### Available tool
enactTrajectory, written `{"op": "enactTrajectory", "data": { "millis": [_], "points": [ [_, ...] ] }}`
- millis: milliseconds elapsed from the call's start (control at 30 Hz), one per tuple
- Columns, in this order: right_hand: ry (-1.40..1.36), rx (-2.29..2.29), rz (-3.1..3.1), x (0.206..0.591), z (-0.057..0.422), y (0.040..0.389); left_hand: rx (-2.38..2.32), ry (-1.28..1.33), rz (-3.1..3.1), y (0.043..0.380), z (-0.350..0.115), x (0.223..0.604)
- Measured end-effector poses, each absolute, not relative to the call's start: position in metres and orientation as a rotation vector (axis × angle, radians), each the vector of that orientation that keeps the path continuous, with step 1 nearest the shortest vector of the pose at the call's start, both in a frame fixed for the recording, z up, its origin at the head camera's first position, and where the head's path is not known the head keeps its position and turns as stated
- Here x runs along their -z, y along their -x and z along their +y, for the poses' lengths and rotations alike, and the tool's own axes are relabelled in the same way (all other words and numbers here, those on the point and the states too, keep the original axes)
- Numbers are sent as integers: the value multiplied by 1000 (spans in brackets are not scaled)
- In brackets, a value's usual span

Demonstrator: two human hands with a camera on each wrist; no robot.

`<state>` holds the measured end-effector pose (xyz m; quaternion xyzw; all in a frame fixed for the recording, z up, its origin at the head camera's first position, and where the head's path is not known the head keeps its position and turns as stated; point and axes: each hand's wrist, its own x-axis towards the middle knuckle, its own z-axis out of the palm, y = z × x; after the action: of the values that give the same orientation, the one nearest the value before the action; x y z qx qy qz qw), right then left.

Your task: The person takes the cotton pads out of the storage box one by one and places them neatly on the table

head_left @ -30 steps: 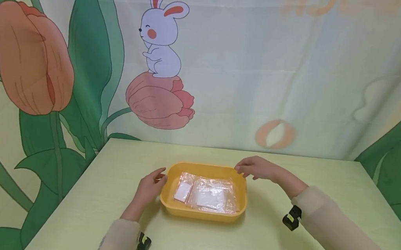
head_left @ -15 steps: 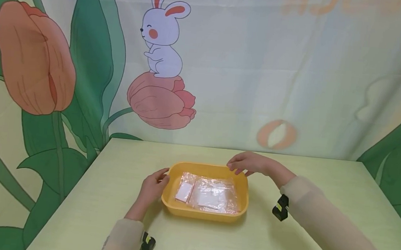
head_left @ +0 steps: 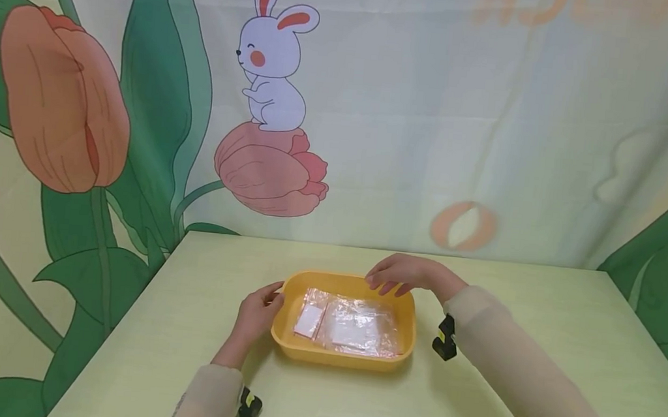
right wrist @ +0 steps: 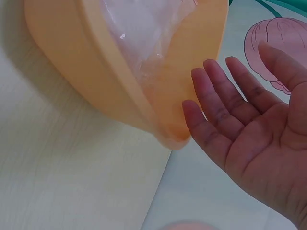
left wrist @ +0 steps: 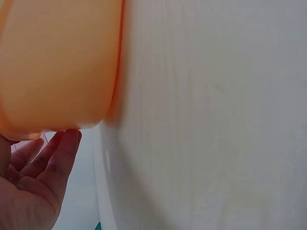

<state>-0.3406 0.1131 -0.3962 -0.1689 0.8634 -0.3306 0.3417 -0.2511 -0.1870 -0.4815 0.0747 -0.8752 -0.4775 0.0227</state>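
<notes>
A yellow plastic tub (head_left: 341,359) stands on the table, with several clear zip-lock bags (head_left: 360,328) lying in it. One smaller bag with a white piece (head_left: 310,321) lies at the left inside. My left hand (head_left: 255,313) rests at the tub's left end; in the left wrist view its fingers (left wrist: 60,153) touch the outer wall, the thumb hidden. Over the far right rim hovers my right hand (head_left: 402,273), palm down. Its fingers, seen in the right wrist view, are spread and loosely straight beside the tub (right wrist: 110,72), holding nothing.
The pale table (head_left: 206,257) ends against a hanging cloth backdrop (head_left: 399,122) printed with a rabbit and tulips. Small black cameras (head_left: 445,338) are strapped at both wrists.
My right hand has moved left along the tub's far rim, from its right corner inward. The left hand stays at the left end. The tub and bags have not visibly moved on the table.
</notes>
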Motion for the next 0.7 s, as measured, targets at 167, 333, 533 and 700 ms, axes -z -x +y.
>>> {"op": "enactTrajectory", "data": {
  "millis": [167, 333, 533, 700],
  "points": [
    [417, 865, 2211, 401, 105, 343, 1477, -244, -2709, 250, -186, 482],
    [407, 867, 2184, 403, 99, 342, 1478, -234, -2710, 249, -186, 482],
    [360, 858, 2162, 408, 92, 342, 1475, -231, -2707, 248, -185, 481],
    [334, 841, 2140, 415, 87, 341, 1488, -260, -2711, 249, -183, 481]
  ]
}}
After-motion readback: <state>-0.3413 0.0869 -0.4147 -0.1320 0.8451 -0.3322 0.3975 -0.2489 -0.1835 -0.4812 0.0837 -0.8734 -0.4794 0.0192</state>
